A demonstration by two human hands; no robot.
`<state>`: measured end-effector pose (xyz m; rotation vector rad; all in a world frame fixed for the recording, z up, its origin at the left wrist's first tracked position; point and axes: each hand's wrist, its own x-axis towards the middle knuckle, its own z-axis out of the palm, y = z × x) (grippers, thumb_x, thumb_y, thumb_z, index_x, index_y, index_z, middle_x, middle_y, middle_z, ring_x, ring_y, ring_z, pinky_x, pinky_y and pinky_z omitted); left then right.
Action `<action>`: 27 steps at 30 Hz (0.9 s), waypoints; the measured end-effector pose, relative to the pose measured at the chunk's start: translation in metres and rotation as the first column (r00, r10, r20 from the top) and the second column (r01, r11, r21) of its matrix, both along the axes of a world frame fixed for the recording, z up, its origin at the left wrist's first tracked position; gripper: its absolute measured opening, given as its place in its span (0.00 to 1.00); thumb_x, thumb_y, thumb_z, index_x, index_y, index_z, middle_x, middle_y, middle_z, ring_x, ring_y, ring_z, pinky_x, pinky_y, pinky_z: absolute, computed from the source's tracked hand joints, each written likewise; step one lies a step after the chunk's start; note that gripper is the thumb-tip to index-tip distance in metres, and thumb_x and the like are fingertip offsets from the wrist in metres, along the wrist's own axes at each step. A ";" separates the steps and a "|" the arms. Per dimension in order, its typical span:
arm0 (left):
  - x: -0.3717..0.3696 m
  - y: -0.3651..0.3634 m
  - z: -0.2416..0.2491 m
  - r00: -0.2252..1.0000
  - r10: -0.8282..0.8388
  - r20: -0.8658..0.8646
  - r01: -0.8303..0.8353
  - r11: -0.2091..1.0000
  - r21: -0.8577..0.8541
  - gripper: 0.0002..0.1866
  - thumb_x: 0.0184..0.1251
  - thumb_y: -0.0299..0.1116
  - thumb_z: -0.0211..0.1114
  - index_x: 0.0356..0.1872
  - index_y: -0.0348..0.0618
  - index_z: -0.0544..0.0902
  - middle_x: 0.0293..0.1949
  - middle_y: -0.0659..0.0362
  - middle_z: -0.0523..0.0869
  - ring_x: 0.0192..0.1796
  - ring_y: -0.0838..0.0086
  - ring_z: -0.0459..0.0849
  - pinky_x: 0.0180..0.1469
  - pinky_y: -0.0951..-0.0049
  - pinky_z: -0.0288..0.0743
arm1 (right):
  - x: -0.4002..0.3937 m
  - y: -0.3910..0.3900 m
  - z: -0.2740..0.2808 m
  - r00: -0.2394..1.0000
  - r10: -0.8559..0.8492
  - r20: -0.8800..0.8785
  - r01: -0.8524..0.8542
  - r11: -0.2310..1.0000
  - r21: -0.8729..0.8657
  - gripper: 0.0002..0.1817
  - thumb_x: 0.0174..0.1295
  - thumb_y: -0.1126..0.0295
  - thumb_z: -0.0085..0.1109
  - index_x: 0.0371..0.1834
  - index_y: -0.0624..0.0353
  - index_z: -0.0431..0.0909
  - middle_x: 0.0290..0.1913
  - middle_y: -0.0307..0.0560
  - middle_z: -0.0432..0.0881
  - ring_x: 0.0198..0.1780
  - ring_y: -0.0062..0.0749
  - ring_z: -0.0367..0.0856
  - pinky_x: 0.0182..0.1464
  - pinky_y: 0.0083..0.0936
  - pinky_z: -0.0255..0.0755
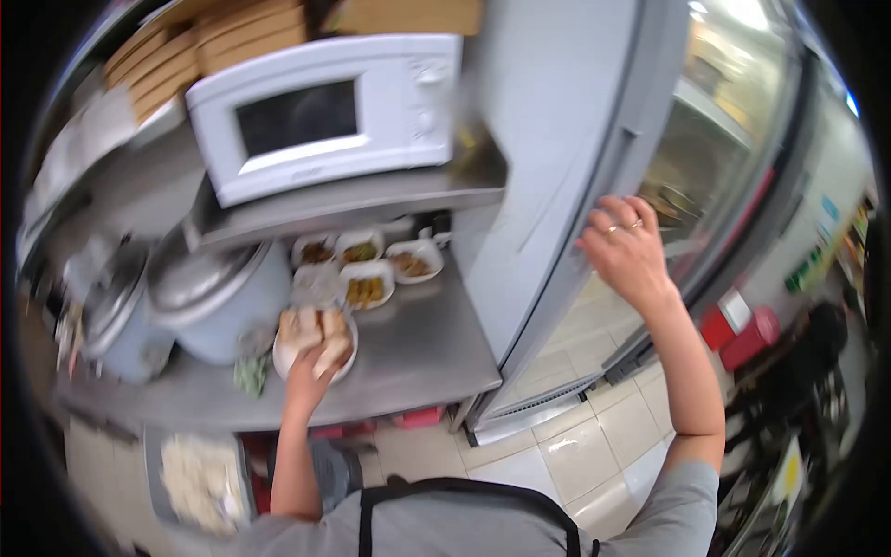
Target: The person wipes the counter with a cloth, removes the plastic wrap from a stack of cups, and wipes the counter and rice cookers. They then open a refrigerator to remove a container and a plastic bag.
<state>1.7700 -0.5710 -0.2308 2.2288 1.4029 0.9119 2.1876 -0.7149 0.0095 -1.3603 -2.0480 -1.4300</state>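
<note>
My left hand [308,376] is at the near edge of a round white plate [348,357] on the steel counter; its fingers touch pale, light-brown pieces of food [302,327], and whether they grip one is unclear. My right hand [624,243] is raised at the edge of the glass-doored fridge [594,311], its fingers curled at the door frame, with rings showing. Behind the plate stand small white bowls of food [367,286] and a clear container [316,285].
A white microwave [390,111] sits on a steel shelf above the counter [418,348]. Two large lidded pots [218,297] stand at the left, near a green cloth [251,376]. Below them is a grey bin of white contents [200,478]. Stacked cardboard boxes [246,32] are at the top.
</note>
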 end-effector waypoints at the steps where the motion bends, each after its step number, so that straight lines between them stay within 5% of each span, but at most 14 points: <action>1: 0.012 -0.014 -0.002 1.000 0.008 -0.029 -0.004 0.992 0.129 0.21 0.50 0.36 0.67 0.47 0.41 0.77 0.50 0.47 0.76 0.52 0.53 0.74 0.53 0.63 0.68 | 0.003 0.001 -0.001 0.998 -0.050 0.028 0.051 0.999 -0.018 0.07 0.44 0.68 0.62 0.20 0.53 0.73 0.33 0.37 0.76 0.48 0.30 0.72 0.55 0.35 0.60; 6: 0.045 -0.115 0.024 0.995 0.088 0.038 -0.089 0.996 0.027 0.18 0.52 0.35 0.64 0.46 0.41 0.78 0.49 0.50 0.77 0.50 0.56 0.76 0.52 0.65 0.70 | 0.007 0.019 -0.006 1.000 0.012 0.014 -0.012 1.000 -0.017 0.07 0.48 0.67 0.60 0.19 0.55 0.73 0.31 0.38 0.76 0.41 0.32 0.71 0.47 0.36 0.60; 12: -0.041 -0.223 -0.002 0.930 0.345 -0.126 -0.357 0.929 -0.095 0.17 0.51 0.35 0.64 0.44 0.43 0.79 0.45 0.53 0.79 0.44 0.57 0.79 0.47 0.65 0.73 | -0.036 0.022 -0.006 0.990 -0.004 -0.143 0.025 0.989 0.142 0.10 0.54 0.68 0.58 0.18 0.57 0.73 0.23 0.37 0.74 0.34 0.31 0.72 0.45 0.31 0.59; 15: -0.110 -0.270 -0.016 0.829 0.529 -0.180 -0.554 0.820 -0.143 0.16 0.50 0.36 0.65 0.42 0.44 0.80 0.42 0.53 0.80 0.42 0.57 0.79 0.44 0.63 0.74 | -0.108 0.034 0.005 0.866 0.378 -0.327 -0.335 0.925 0.181 0.10 0.54 0.67 0.59 0.20 0.57 0.72 0.24 0.39 0.74 0.32 0.34 0.72 0.43 0.31 0.60; 20: -0.198 -0.329 -0.028 0.676 0.706 -0.210 -0.737 0.648 -0.194 0.16 0.49 0.35 0.66 0.41 0.43 0.80 0.42 0.53 0.80 0.42 0.57 0.79 0.44 0.62 0.73 | -0.283 0.077 -0.011 0.666 0.675 -0.317 -0.704 0.709 0.029 0.07 0.51 0.66 0.60 0.25 0.56 0.74 0.29 0.43 0.74 0.36 0.38 0.74 0.37 0.32 0.67; 23: -0.238 -0.355 -0.048 0.642 0.754 -0.138 -0.766 0.625 -0.150 0.16 0.48 0.34 0.66 0.41 0.43 0.80 0.40 0.52 0.80 0.42 0.57 0.79 0.43 0.62 0.73 | -0.377 0.115 -0.029 0.626 0.686 -0.371 -0.755 0.653 -0.066 0.09 0.51 0.64 0.59 0.24 0.57 0.72 0.29 0.44 0.74 0.35 0.41 0.75 0.36 0.35 0.69; 27: -0.278 -0.378 -0.053 0.576 0.810 -0.109 -0.813 0.556 -0.172 0.16 0.48 0.32 0.66 0.41 0.43 0.80 0.39 0.52 0.81 0.40 0.57 0.79 0.42 0.63 0.73 | -0.465 0.181 -0.052 0.734 0.589 -0.337 -0.671 0.706 -0.229 0.10 0.49 0.63 0.61 0.27 0.58 0.74 0.31 0.46 0.76 0.37 0.41 0.77 0.38 0.35 0.72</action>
